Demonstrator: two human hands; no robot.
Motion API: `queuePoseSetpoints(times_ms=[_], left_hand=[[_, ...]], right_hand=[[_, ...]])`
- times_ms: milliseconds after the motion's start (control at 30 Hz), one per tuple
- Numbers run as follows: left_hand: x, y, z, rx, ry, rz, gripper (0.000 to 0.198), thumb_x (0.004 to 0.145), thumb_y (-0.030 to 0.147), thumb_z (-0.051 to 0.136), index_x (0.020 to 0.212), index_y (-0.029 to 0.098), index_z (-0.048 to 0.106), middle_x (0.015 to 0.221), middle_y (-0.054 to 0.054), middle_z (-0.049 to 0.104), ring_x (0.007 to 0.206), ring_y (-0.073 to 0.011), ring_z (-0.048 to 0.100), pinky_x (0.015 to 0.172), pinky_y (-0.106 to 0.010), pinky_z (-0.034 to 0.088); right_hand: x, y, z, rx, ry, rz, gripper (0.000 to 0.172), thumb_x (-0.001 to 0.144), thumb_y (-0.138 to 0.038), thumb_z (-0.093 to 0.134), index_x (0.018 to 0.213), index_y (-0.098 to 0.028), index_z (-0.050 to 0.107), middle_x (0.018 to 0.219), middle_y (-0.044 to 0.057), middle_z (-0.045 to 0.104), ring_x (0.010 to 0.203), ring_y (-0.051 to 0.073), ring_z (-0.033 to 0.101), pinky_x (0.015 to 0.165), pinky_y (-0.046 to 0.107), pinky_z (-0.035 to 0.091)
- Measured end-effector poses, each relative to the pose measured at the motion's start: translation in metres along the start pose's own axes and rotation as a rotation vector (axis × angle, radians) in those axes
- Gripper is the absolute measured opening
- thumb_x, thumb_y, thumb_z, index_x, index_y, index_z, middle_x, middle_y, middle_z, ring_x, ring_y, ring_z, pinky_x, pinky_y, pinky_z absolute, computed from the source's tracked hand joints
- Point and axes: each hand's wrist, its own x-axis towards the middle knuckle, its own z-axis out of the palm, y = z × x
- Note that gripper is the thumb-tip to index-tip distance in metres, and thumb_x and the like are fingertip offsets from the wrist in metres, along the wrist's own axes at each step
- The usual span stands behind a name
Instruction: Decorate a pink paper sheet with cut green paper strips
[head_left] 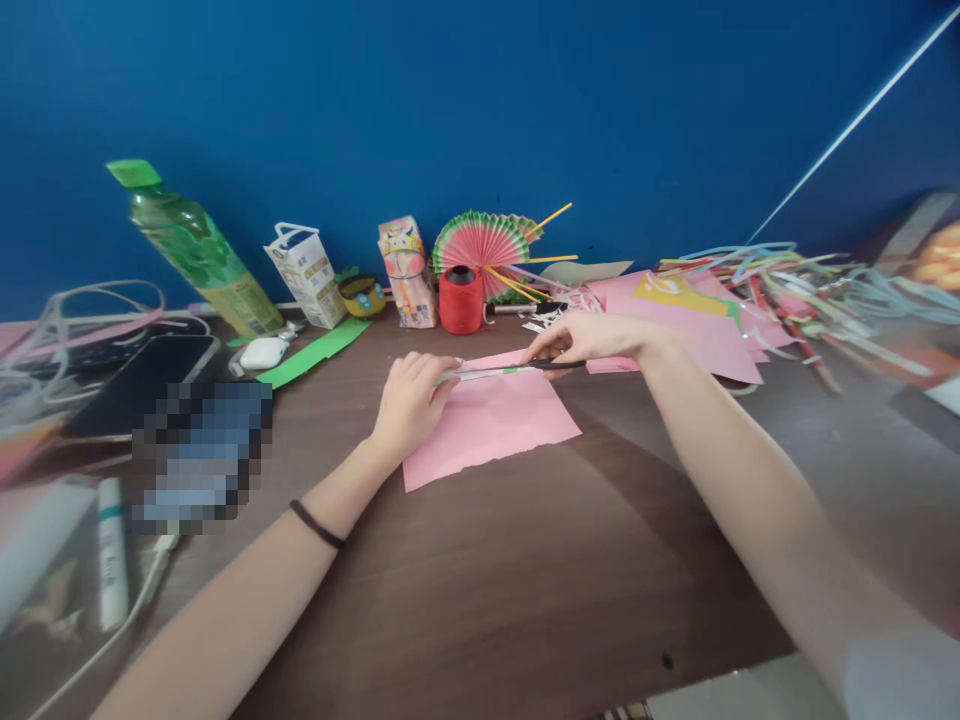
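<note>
A pink sheet of paper [491, 425] lies on the brown table [525, 580] in front of me. Across its far edge runs a thin rod-like tool [510, 370], pale at the left end and dark at the right. My left hand [411, 398] is closed around the pale end, resting on the pink sheet. My right hand [589, 337] pinches the dark end with fingers together. I cannot make out exactly what the tool is.
Behind stand a red spool [460, 300], a pink and green paper fan [480, 243], cartons [306, 274], a green bottle [196, 250]. Pink sheets [697, 330] and coloured strips [810, 285] pile at right. A phone [142, 385], cables and a green strip [315, 353] lie left.
</note>
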Motion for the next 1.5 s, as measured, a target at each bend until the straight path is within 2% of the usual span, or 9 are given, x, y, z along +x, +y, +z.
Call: queuePoseSetpoints(times_ms=[300,533,833,1167,1300,1367,1500], left_hand=[[0.001,0.001,0.000,0.000,0.008,0.012,0.016,0.088,0.024,0.046,0.096,0.019,0.059,0.092,-0.006,0.067,0.081,-0.0217,0.054,0.071,-0.035,0.039],[0.000,0.000,0.002,-0.005,0.009,-0.001,0.015,0.088,0.023,0.047,0.097,0.021,0.058,0.094,-0.005,0.067,0.082,-0.0212,0.055,0.073,-0.035,0.040],[0.000,-0.001,0.003,-0.010,0.006,0.011,0.015,0.087,0.023,0.049,0.098,0.019,0.058,0.095,-0.006,0.068,0.081,-0.0209,0.054,0.072,-0.034,0.039],[0.000,0.001,0.002,-0.067,-0.049,-0.001,0.015,0.085,0.025,0.053,0.098,0.020,0.057,0.102,-0.006,0.067,0.091,-0.0215,0.056,0.077,-0.033,0.037],[0.001,-0.001,0.003,-0.091,-0.054,0.003,0.016,0.086,0.020,0.048,0.099,0.019,0.057,0.105,-0.006,0.066,0.093,-0.0217,0.056,0.078,-0.034,0.038],[0.001,0.000,0.002,-0.096,-0.039,-0.010,0.016,0.086,0.018,0.046,0.097,0.019,0.058,0.102,-0.007,0.067,0.091,-0.0217,0.057,0.077,-0.034,0.038],[0.002,0.001,0.000,-0.112,0.022,-0.123,0.015,0.083,0.015,0.048,0.093,0.020,0.058,0.096,-0.006,0.068,0.088,-0.0219,0.057,0.077,-0.035,0.039]], right_hand=[[0.004,0.008,0.001,0.079,-0.038,-0.054,0.034,0.069,-0.035,0.062,0.100,-0.022,0.067,0.068,-0.001,0.059,0.063,0.010,0.054,0.058,0.022,0.037],[0.005,0.011,0.001,0.058,-0.022,-0.085,0.037,0.068,-0.039,0.063,0.099,-0.021,0.068,0.066,-0.002,0.058,0.059,0.009,0.051,0.057,0.023,0.037],[0.007,0.017,-0.001,0.076,-0.028,-0.122,0.036,0.070,-0.037,0.064,0.100,-0.019,0.068,0.067,0.000,0.060,0.057,0.009,0.051,0.054,0.023,0.036],[-0.005,0.000,-0.005,0.020,-0.062,-0.022,0.039,0.067,-0.041,0.065,0.100,-0.019,0.068,0.067,0.000,0.062,0.056,0.009,0.049,0.054,0.024,0.036],[-0.007,-0.007,-0.004,-0.068,-0.093,0.002,0.040,0.070,-0.043,0.062,0.102,-0.020,0.066,0.073,0.002,0.064,0.060,0.011,0.053,0.057,0.026,0.038],[-0.007,-0.008,-0.004,-0.148,-0.051,0.035,0.038,0.070,-0.043,0.061,0.101,-0.020,0.065,0.080,0.003,0.065,0.067,0.014,0.056,0.060,0.026,0.039],[-0.007,-0.002,-0.006,-0.240,0.121,0.165,0.033,0.071,-0.040,0.059,0.096,-0.019,0.064,0.094,0.006,0.066,0.081,0.018,0.059,0.066,0.026,0.042]])
